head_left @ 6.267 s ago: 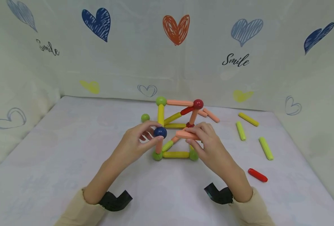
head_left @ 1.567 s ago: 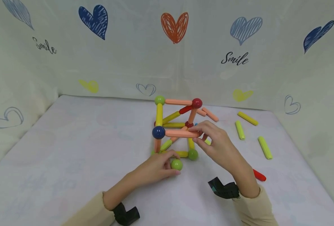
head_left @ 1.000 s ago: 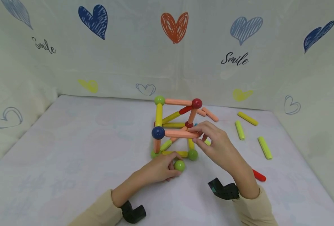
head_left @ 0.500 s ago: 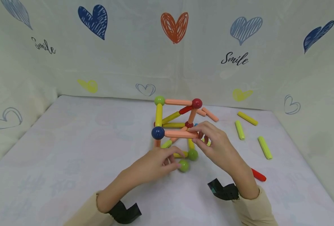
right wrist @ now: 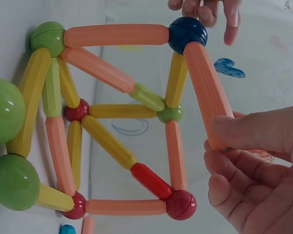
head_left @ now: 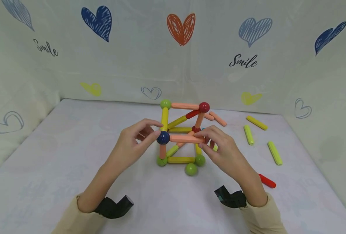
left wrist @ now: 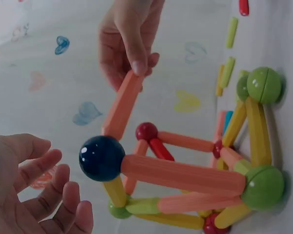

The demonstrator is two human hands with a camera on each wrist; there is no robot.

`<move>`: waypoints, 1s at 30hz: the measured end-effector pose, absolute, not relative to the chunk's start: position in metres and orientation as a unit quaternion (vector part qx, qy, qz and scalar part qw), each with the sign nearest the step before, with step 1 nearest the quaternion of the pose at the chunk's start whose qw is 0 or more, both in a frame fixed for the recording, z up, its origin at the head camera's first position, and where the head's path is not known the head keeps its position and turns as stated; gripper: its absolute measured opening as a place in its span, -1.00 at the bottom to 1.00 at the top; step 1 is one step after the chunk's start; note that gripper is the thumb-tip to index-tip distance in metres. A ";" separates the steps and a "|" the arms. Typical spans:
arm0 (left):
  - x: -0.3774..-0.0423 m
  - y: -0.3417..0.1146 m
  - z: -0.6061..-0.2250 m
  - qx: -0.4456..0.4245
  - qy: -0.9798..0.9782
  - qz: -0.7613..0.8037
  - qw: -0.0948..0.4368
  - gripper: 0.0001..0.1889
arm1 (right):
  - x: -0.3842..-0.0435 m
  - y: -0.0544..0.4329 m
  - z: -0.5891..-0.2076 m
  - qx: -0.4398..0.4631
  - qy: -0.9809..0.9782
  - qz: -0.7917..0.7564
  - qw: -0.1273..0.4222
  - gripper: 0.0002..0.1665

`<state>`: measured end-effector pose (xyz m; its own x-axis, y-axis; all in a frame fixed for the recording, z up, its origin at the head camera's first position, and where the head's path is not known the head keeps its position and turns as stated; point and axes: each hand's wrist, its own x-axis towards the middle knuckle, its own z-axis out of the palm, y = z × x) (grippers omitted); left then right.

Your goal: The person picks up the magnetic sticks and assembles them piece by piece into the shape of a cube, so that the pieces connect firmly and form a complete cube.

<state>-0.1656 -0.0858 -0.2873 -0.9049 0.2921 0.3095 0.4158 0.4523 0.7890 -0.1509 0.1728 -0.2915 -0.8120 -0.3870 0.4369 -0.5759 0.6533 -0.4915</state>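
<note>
A frame of magnetic rods and balls [head_left: 181, 160] stands mid-table. Its dark blue ball [head_left: 163, 137] tops a salmon rod [left wrist: 183, 174] at the near left corner. My right hand [head_left: 224, 148] pinches the free end of another salmon rod [right wrist: 208, 92], whose other end meets the blue ball. Beside that ball is my left hand [head_left: 132, 143], holding nothing; the left wrist view shows a gap between its loosely bent fingers [left wrist: 51, 195] and the ball. A loose green ball [head_left: 191, 169] lies on the table close by the frame's near right green ball [head_left: 200, 160].
To the right lie yellow [head_left: 257, 123] and lime rods [head_left: 275, 153], plus a red rod [head_left: 267, 180] partly behind my right wrist. Salmon rods [head_left: 218, 118] lie behind the frame. A cloth wall printed with hearts [head_left: 181, 29] closes off the back.
My left hand has let go of the green ball and moved up and left to the blue ball. Earlier that green ball lay behind the frame's left side. The right hand's rod has joined the blue ball.
</note>
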 end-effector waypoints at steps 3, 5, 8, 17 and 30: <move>-0.172 -0.088 -0.293 -0.200 -0.859 -0.467 0.063 -0.73 | -0.150 0.172 -0.292 0.269 -0.896 0.320 0.151 -0.62; -0.175 -0.087 -0.297 -0.202 -0.861 -0.464 0.048 -0.68 | -0.150 0.172 -0.292 0.268 -0.896 0.321 0.151 -0.63; -0.178 -0.084 -0.304 -0.210 -0.863 -0.459 0.017 -0.61 | -0.150 0.171 -0.292 0.270 -0.894 0.322 0.152 -0.63; -0.183 -0.072 -0.317 -0.243 -0.822 -0.513 -0.040 -0.65 | -0.150 0.169 -0.293 0.270 -0.892 0.331 0.146 -0.62; -0.185 -0.065 -0.324 -0.230 -0.791 -0.564 -0.057 -0.72 | -0.153 0.172 -0.294 0.272 -0.894 0.323 0.150 -0.61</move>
